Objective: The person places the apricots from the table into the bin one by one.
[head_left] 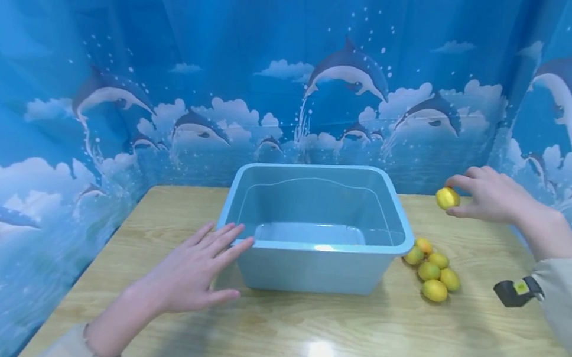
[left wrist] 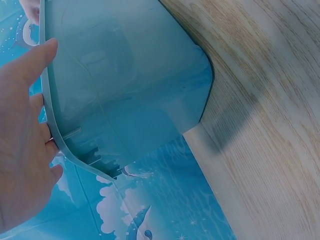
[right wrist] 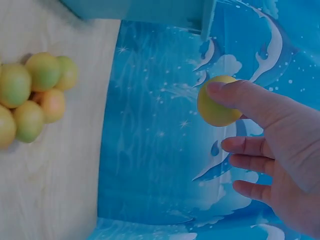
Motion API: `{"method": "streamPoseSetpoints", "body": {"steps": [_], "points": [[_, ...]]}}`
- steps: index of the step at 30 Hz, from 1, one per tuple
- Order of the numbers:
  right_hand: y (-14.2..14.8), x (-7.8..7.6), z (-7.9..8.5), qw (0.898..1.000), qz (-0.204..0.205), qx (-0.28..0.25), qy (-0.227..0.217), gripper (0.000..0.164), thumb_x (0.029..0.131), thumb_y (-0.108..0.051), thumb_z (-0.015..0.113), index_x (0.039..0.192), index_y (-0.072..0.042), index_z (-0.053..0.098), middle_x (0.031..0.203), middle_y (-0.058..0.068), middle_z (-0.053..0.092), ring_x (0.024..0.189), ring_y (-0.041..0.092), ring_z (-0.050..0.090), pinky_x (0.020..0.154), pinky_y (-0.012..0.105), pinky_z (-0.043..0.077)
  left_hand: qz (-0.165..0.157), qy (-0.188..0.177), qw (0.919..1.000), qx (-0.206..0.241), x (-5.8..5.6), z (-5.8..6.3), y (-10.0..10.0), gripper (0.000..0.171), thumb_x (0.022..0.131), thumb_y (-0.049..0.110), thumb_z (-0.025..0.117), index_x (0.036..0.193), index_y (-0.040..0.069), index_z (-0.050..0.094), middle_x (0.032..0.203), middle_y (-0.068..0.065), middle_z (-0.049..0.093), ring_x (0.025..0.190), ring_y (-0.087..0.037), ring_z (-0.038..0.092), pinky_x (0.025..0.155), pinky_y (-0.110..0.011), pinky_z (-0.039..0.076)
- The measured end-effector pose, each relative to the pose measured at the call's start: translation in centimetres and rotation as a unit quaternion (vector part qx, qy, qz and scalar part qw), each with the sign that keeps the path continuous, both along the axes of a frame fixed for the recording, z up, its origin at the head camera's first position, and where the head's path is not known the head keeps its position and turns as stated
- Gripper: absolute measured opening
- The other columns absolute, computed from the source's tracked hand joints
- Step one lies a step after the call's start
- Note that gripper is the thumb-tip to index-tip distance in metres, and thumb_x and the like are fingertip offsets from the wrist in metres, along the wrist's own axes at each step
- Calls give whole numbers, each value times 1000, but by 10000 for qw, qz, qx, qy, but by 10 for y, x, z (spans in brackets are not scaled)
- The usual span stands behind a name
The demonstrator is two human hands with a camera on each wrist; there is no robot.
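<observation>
My right hand [head_left: 492, 197] pinches a small yellow citrus fruit [head_left: 447, 198] between thumb and fingers, raised above the right part of the table. In the right wrist view the thumb lies across this fruit [right wrist: 218, 102] while the other fingers extend below it. Below and left of that hand, a cluster of similar yellow-green citrus fruits [head_left: 429, 271] lies on the wood. A light-blue plastic tub [head_left: 307, 270] stands upright, its inside floor bare where visible. With fingers spread, my left hand [head_left: 188, 274] is at the tub's near left corner, fingertips overlapping the rim.
The pale wooden table [head_left: 266, 337] runs under everything. Behind it and along both sides hangs a blue curtain [head_left: 261, 32] printed with dolphins and clouds. A small black device [head_left: 518, 290] is strapped at the right wrist.
</observation>
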State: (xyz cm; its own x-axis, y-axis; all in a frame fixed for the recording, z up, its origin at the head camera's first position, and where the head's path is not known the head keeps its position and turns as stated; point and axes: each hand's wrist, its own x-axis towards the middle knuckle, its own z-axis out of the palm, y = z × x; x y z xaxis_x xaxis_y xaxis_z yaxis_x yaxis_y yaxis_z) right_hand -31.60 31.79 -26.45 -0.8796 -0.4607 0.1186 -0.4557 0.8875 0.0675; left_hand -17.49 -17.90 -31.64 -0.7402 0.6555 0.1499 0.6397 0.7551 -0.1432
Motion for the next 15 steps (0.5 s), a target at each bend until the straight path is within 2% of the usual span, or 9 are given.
{"method": "streamPoseSetpoints", "body": {"steps": [8,15], "points": [[-19,-9,17,9999,109,29,8,54,75,-35,74,117,-4,60,107,20,55,97,40,50,73,54,44,-21,17,10000,7,1,-1,0,81,88,66,37,149,17,20,153,-11,16,138,-30,21,112,-48,12],[-38,-14,33,9998,169,-30,-71,54,77,-35,73,120,-5,59,108,18,55,98,38,49,76,54,44,-39,25,10000,1,-1,-2,0,81,87,68,34,149,17,20,153,-10,16,138,-29,21,112,-48,13]]}}
